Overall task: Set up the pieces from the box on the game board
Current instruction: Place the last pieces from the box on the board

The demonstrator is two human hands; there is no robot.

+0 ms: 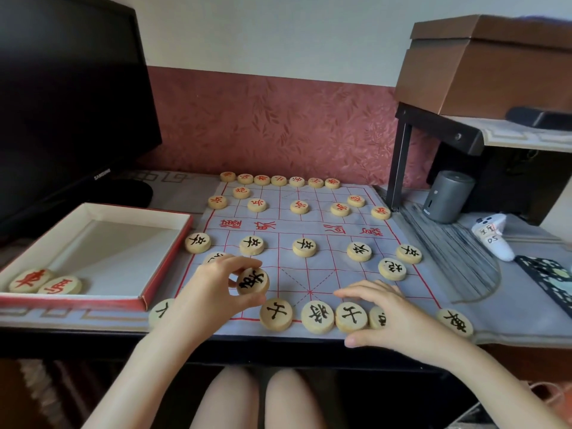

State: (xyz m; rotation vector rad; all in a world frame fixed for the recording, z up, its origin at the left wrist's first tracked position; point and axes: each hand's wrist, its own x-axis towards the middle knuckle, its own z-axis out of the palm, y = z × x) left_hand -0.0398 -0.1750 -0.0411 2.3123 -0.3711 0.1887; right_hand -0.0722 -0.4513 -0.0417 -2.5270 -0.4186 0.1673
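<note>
Pinched in my left grip (pixel 223 283) was a black-marked piece (pixel 253 281) over the board (pixel 309 230); my right grip (pixel 387 314) lay flat, holding nothing, on the near row (pixel 318 317).

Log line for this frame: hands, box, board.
left hand: pinches black piece over board | right hand: rests on near row | box: holds two red pieces

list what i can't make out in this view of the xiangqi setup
Head view:
- Near-row piece: mostly under the right hand, character unreadable.
- Half-hidden black piece: fingers of the left hand cover most of it.
- Corner piece: half hidden by the left wrist.
- Far red row: too small to read.
- Brown box: cut off by the right edge.
</note>
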